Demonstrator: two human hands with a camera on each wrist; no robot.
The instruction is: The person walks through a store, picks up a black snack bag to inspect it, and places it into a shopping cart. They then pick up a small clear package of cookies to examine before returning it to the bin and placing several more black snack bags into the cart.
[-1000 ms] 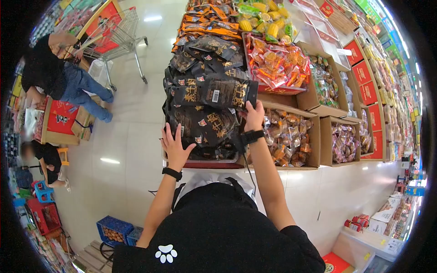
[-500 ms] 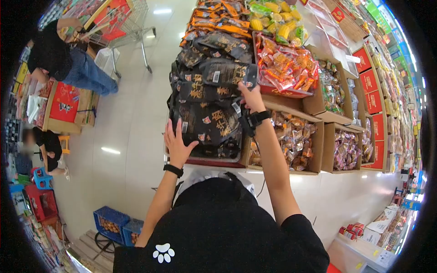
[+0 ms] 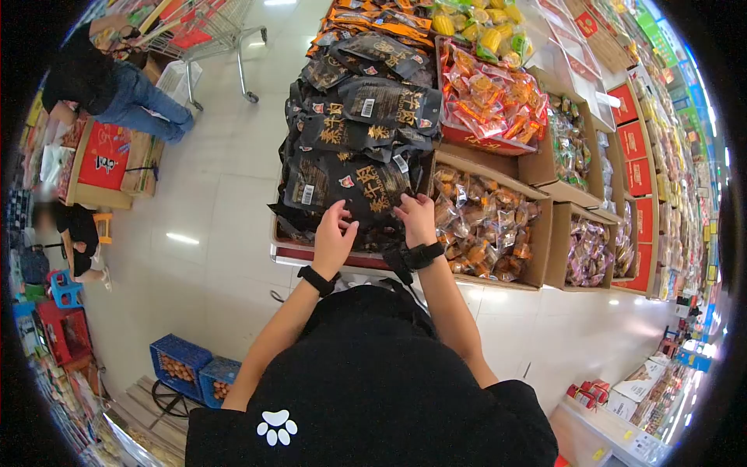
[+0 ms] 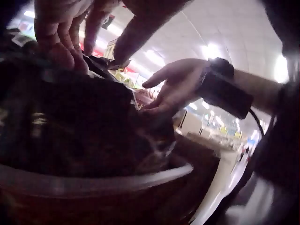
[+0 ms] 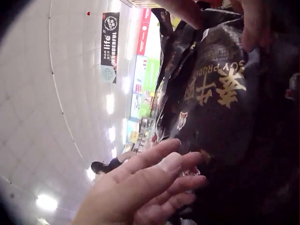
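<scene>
Black snack packets with gold characters lie heaped in a light-rimmed bin. At the heap's near edge, my left hand has its fingers loosely bent over a packet. The left wrist view shows those fingers resting at the dark packet's top. To its right, my right hand reaches to the near right corner of the same packet. Its thumb and fingers stand apart in the left wrist view. In the right wrist view its fingertips meet the black film, with the left hand lying beside the packet.
A red box of orange-red snack packs adjoins the heap, with corn-shaped packs behind. Cardboard boxes of wrapped snacks stand right. A person is beside a shopping cart across the aisle; another person sits at left.
My right hand has left a packet higher on the heap and come down toward the near edge. My left hand has shifted rightward from the heap's left side, its spread fingers now bent.
</scene>
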